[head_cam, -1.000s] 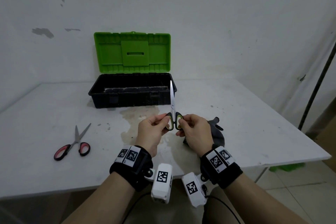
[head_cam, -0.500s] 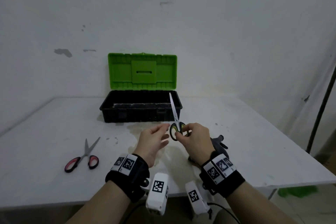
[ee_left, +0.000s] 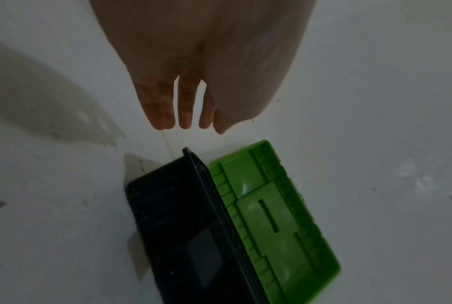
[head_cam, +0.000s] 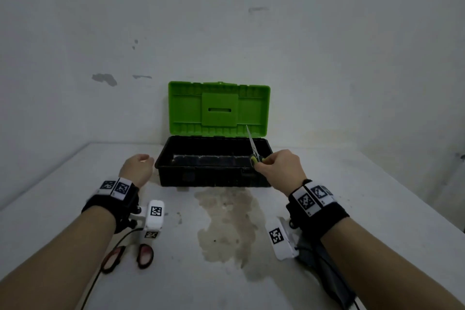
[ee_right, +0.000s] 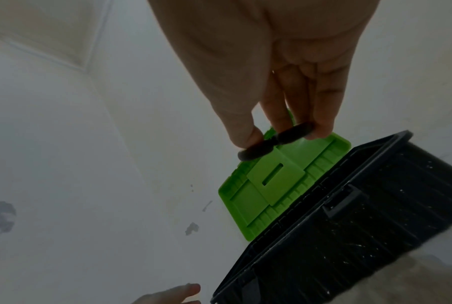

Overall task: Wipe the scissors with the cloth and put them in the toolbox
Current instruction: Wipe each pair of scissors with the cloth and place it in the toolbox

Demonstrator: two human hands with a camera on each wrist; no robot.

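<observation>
My right hand pinches the black-and-green handles of a pair of scissors, blades pointing up and away, over the right end of the open toolbox. In the right wrist view my thumb and fingers pinch the dark handle rings above the black tub. The box has a black tub and an upright green lid. My left hand hovers empty beside the box's left end, fingers relaxed and straight. The dark grey cloth lies under my right forearm.
A second pair of scissors with red handles lies on the white table under my left wrist. A brownish stain marks the table in front of the box. The wall stands just behind the box.
My left hand let go of the scissors and moved out to the left of the box. My right hand carried the scissors forward over the toolbox. The camera came closer.
</observation>
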